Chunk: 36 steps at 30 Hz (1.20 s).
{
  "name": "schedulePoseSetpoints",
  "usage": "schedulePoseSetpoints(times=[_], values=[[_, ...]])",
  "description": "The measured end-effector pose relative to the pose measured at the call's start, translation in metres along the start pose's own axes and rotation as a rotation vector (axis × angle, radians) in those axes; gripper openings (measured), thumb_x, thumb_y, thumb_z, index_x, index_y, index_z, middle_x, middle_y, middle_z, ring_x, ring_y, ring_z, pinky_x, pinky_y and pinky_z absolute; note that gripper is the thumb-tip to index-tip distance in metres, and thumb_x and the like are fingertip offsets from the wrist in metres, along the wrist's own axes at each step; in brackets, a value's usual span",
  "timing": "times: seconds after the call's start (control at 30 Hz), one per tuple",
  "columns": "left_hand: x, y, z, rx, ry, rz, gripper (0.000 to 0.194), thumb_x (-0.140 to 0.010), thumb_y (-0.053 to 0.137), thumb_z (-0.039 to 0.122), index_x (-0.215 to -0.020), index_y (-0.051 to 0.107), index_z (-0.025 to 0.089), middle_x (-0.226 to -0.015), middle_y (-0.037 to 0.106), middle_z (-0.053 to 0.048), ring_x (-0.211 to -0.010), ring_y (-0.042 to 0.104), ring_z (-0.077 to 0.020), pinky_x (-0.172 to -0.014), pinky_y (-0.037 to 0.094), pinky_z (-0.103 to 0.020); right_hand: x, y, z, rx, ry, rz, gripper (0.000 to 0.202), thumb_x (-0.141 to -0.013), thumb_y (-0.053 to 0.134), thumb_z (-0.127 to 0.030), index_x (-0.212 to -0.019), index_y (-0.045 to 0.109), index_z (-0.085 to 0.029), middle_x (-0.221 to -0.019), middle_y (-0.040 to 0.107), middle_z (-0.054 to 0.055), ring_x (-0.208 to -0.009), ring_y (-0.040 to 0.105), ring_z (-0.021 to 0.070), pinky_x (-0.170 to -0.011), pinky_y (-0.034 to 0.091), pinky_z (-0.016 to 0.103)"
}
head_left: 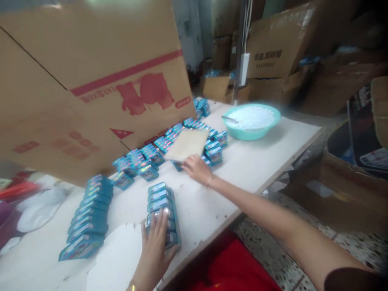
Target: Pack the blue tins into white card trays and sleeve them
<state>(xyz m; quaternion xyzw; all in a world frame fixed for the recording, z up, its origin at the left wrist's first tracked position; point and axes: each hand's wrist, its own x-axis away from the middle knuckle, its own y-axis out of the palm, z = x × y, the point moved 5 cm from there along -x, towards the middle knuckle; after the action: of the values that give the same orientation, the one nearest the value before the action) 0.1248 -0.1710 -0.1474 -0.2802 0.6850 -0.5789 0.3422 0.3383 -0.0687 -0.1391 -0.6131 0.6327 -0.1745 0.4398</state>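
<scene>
My left hand [156, 242] lies over a short row of small blue boxes [158, 194], its fingers stretched out across their tops and the thumb beside the near end. Farther off, my right hand [197, 169] has its fingers curled at the near edge of a flat beige slab [188, 144], perhaps a stack of sheets. The slab lies tilted over several other blue boxes. Its underside and part of my right-hand grip are hidden. Left of my left hand, a longer row of blue boxes [91, 210] leans along the table.
A tall carton [145, 36] stands behind the boxes on the white table [242, 169]. A turquoise basin [251, 131] of white material, with a utensil in it, sits at the far right. A white sheet [113, 258] lies near my left hand; cartons [279, 44] fill the background.
</scene>
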Motion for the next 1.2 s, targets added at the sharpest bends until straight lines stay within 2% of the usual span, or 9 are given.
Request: schedulePoseSetpoints(times=[0.07, 0.13, 0.27, 0.43, 0.63, 0.83, 0.97, 1.1, 1.2], values=[[-0.003, -0.011, -0.004, 0.086, -0.028, 0.05, 0.083, -0.086, 0.05, 0.029, -0.148, -0.004, 0.023, -0.149, 0.03, -0.015, -0.138, 0.022, -0.036, -0.104, 0.025, -0.065, -0.057, -0.02, 0.031, 0.149, 0.094, 0.077, 0.028, -0.093, 0.043, -0.036, -0.107, 0.059, -0.018, -0.113, 0.058, 0.009, -0.112, 0.044, 0.0223, -0.097, 0.034, 0.035], [-0.005, -0.02, -0.001, 0.168, -0.052, 0.124, 0.075, -0.088, 0.047, 0.028, -0.148, 0.002, 0.024, -0.149, 0.031, -0.015, -0.138, 0.023, -0.0328, -0.106, 0.025, -0.061, -0.1, -0.023, 0.062, 0.26, 0.213, 0.002, 0.031, -0.087, 0.054, -0.042, -0.106, 0.059, -0.018, -0.116, 0.057, 0.01, -0.113, 0.044, 0.0242, -0.094, 0.035, 0.035], [-0.012, -0.018, 0.015, 0.306, 0.044, 0.136, 0.07, -0.086, 0.049, 0.028, -0.147, 0.016, 0.027, -0.146, 0.037, -0.013, -0.137, 0.028, -0.0316, -0.108, 0.027, -0.057, -0.141, -0.004, 0.101, 0.298, 0.259, -0.121, 0.024, -0.08, 0.064, -0.04, -0.093, 0.063, -0.019, -0.102, 0.064, 0.007, -0.098, 0.053, 0.022, -0.082, 0.039, 0.03], [-0.023, -0.004, 0.02, 0.416, 0.147, 0.051, 0.071, -0.083, 0.053, 0.026, -0.146, 0.021, 0.028, -0.144, 0.04, -0.011, -0.135, 0.032, -0.0303, -0.109, 0.027, -0.055, -0.146, 0.012, 0.113, 0.337, 0.231, -0.154, 0.018, -0.089, 0.051, -0.032, -0.096, 0.062, -0.02, -0.104, 0.064, 0.007, -0.096, 0.055, 0.0191, -0.078, 0.037, 0.027], [-0.03, -0.012, 0.029, 0.492, 0.22, -0.085, 0.066, -0.086, 0.054, 0.026, -0.144, 0.024, 0.027, -0.143, 0.042, -0.01, -0.134, 0.035, -0.0254, -0.11, 0.029, -0.05, -0.147, 0.016, 0.114, 0.367, 0.198, -0.179, 0.028, -0.088, 0.053, -0.042, -0.105, 0.058, -0.021, -0.109, 0.06, 0.008, -0.102, 0.052, 0.0206, -0.083, 0.036, 0.028], [-0.033, -0.009, 0.036, 0.522, 0.259, -0.11, 0.06, -0.086, 0.054, 0.025, -0.141, 0.031, 0.026, -0.139, 0.047, -0.01, -0.13, 0.042, -0.0241, -0.107, 0.033, -0.05, -0.153, 0.017, 0.112, 0.385, 0.191, -0.195, 0.026, -0.095, 0.038, -0.027, -0.107, 0.059, -0.019, -0.112, 0.061, 0.011, -0.102, 0.054, 0.0202, -0.084, 0.038, 0.029], [-0.037, -0.005, 0.038, 0.588, 0.263, -0.147, 0.058, -0.086, 0.055, 0.03, -0.14, 0.035, 0.026, -0.137, 0.05, -0.011, -0.128, 0.044, -0.0248, -0.106, 0.034, -0.05, -0.152, 0.016, 0.108, 0.375, 0.199, -0.195, 0.025, -0.094, 0.041, -0.028, -0.108, 0.059, -0.017, -0.112, 0.061, 0.011, -0.103, 0.055, 0.0197, -0.088, 0.039, 0.03], [-0.038, -0.002, 0.044, 0.717, 0.209, -0.246, 0.056, -0.083, 0.057, 0.035, -0.137, 0.042, 0.028, -0.137, 0.05, -0.009, -0.128, 0.044, -0.0252, -0.11, 0.029, -0.048, -0.153, 0.013, 0.106, 0.35, 0.215, -0.176, 0.027, -0.093, 0.048, -0.034, -0.111, 0.057, -0.016, -0.114, 0.059, 0.009, -0.101, 0.057, 0.0195, -0.089, 0.045, 0.039], [-0.044, 0.002, 0.041, 0.873, -0.005, -0.248, 0.05, -0.08, 0.06, 0.042, -0.128, 0.054, 0.03, -0.131, 0.056, -0.008, -0.124, 0.049, -0.0265, -0.109, 0.034, -0.045, -0.155, 0.002, 0.101, 0.312, 0.226, -0.156, 0.029, -0.091, 0.053, -0.036, -0.11, 0.057, -0.016, -0.11, 0.059, 0.006, -0.093, 0.059, 0.0175, -0.081, 0.051, 0.039]])
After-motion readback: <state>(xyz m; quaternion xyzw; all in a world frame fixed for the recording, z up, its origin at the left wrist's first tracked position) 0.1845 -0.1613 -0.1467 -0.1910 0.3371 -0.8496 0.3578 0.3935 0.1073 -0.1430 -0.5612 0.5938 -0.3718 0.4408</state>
